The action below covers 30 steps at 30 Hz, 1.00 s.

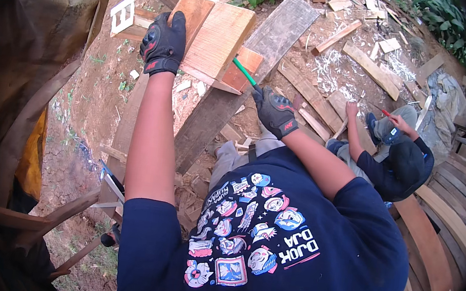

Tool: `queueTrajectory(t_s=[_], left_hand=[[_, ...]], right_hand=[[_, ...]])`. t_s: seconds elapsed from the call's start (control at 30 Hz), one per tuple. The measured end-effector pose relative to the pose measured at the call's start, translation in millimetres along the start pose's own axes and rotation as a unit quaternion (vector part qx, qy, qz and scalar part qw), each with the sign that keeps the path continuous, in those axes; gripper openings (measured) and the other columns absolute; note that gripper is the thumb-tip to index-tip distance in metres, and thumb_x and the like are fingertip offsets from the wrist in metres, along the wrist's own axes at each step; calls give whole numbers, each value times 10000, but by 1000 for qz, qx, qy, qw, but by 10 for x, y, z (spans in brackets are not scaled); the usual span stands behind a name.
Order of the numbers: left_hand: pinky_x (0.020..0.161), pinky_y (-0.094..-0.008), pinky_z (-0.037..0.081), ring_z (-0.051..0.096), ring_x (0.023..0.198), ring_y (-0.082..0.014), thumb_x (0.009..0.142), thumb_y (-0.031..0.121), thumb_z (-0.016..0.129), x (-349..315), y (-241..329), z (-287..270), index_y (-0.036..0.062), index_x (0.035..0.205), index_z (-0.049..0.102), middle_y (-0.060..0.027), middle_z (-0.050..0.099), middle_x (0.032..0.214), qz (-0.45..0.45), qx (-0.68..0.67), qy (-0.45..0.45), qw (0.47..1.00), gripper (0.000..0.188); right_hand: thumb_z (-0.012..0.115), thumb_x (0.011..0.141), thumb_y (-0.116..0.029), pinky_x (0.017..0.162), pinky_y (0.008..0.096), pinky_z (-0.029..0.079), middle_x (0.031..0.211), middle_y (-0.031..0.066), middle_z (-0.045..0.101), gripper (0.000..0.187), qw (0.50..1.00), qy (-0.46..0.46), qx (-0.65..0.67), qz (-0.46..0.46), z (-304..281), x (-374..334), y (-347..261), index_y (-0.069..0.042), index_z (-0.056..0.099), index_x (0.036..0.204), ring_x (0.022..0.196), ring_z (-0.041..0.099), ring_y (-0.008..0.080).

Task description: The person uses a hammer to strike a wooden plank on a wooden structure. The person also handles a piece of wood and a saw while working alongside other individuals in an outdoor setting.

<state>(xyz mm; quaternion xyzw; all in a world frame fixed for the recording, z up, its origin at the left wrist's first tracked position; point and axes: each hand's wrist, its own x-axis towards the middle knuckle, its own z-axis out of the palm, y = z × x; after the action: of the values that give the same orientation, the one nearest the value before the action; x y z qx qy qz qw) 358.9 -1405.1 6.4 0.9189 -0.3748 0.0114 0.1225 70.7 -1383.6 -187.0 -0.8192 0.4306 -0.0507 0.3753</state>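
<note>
My left hand (164, 45), in a black glove, has its fingers bent over the left side of a group of sawn wood pieces. A pale thick block (216, 39) stands there, with a reddish-brown board (192, 14) on its left and another reddish piece (244, 65) on its right. My right hand (275, 111), gloved too, is closed around a thin green stick-like tool (244, 71). The tool's far end meets the wood at the block's right edge; its tip is too small to make out. Beneath the pieces runs a long grey plank (270, 34).
To the right a co-worker in a dark cap (407, 161) crouches, holding a red-handled tool (388, 114). Planks (373, 71), offcuts and shavings litter the ground. A brown tarpaulin (36, 45) hangs at the left, near a white cut-out frame (124, 14). Stacked boards (430, 245) lie lower right.
</note>
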Motion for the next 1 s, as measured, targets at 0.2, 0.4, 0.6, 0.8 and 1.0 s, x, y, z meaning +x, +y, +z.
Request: queueTrajectory(t_s=[0.2,0.4,0.6,0.8,1.0], left_hand=[[986,-503,527,679,1156,-418,996,550,488,9,50,6,71,1317,679,-226,707,1255,-6,3,-9,1000,608],[972,-513,531,692,1124,-417,991,545,502,-5,-4,11,90,1306,692,-216,721,1224,1,-11,18,1000,585],[968,-516,534,695,1120,-417,990,545,508,-88,31,-12,96,1314,689,-212,722,1227,-21,5,-11,1000,583],[983,-507,531,684,1154,-411,986,560,506,-48,26,-10,83,1324,684,-220,710,1255,-6,-13,11,1000,611],[1022,-510,510,663,1197,-422,979,660,466,-43,16,-75,57,1346,662,-242,697,1275,-24,4,-34,999,732]], right_hand=[[447,1071,-486,740,555,563,953,234,747,505,986,-142,-87,14,192,159,237,-47,694,1112,873,726,437],[473,1059,-468,820,526,565,1066,200,753,458,996,-67,-59,21,31,69,-122,-105,739,1145,958,737,384],[465,1066,-466,800,532,567,1033,228,748,488,987,-133,-81,24,202,57,83,-65,741,1099,934,735,400],[448,1076,-467,733,556,554,922,222,744,495,999,-44,-31,9,-51,-49,-161,-42,700,1056,846,720,442],[463,1053,-503,848,551,557,1025,265,735,533,990,-117,-68,36,247,-58,366,-43,729,1096,965,714,455]])
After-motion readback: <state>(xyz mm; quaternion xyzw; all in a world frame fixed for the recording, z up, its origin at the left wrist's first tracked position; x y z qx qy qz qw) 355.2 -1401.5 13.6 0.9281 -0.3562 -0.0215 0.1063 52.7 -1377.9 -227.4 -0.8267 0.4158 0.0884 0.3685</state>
